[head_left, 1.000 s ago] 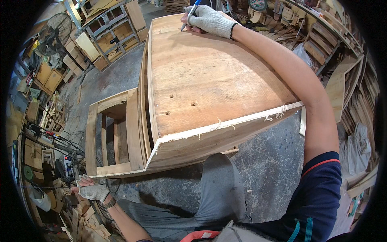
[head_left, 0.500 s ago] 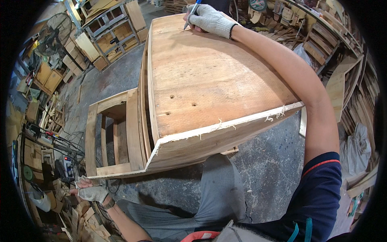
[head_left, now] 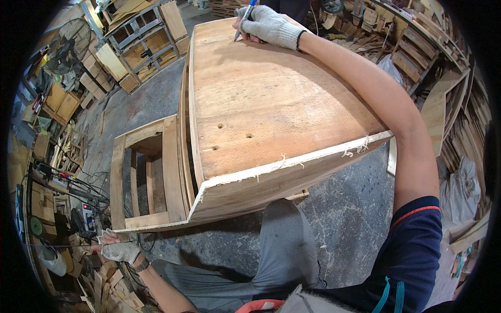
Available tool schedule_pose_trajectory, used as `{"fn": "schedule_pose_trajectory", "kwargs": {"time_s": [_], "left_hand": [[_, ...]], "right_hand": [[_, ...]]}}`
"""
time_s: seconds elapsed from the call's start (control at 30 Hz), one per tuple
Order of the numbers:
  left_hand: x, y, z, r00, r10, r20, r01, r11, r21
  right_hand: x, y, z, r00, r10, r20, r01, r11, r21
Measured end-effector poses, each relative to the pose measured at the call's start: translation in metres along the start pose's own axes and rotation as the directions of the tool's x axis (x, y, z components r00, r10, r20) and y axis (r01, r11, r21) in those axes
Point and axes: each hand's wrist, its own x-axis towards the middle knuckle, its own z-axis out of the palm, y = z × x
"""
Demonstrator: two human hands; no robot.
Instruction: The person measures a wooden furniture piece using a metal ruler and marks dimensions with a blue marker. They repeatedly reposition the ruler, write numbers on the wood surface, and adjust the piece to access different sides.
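A pale wooden panel (head_left: 271, 99) with a curved outline lies in front of me, with raw fibres along its near edge. My right hand (head_left: 269, 27), in a light knitted glove with bare fingertips, is closed around a blue and white pen (head_left: 244, 20). The pen's tip meets the panel near its far left edge. Down at the left, my left hand (head_left: 121, 250), gloved the same way, has its fingers partly apart beside the low corner of an open wooden frame (head_left: 119, 177). I make out nothing held in it.
Wood scraps (head_left: 112, 289) lie below my left hand. A standing fan (head_left: 68, 47) and a metal rack (head_left: 143, 41) are at the back left. Stacked boards (head_left: 464, 125) and a grey plastic bag (head_left: 460, 193) line the right. Concrete floor (head_left: 344, 219) shows between.
My right hand and the pen have shifted slightly to the left over the panel. The panel appears a little farther left. My left hand has stayed almost where it was.
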Motion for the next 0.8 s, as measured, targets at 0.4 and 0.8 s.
{"fn": "schedule_pose_trajectory", "kwargs": {"time_s": [0.4,0.8], "left_hand": [[0.033,-0.016,-0.025,0.554,0.136,0.821,0.331,0.869,-0.367],[-0.026,-0.069,-0.011,0.981,0.146,-0.124,-0.12,0.973,0.198]], "right_hand": [[0.003,0.005,0.003,0.999,0.013,-0.035,-0.011,0.998,0.064],[0.051,0.055,0.037,0.939,-0.019,-0.342,0.206,0.829,0.52]]}}
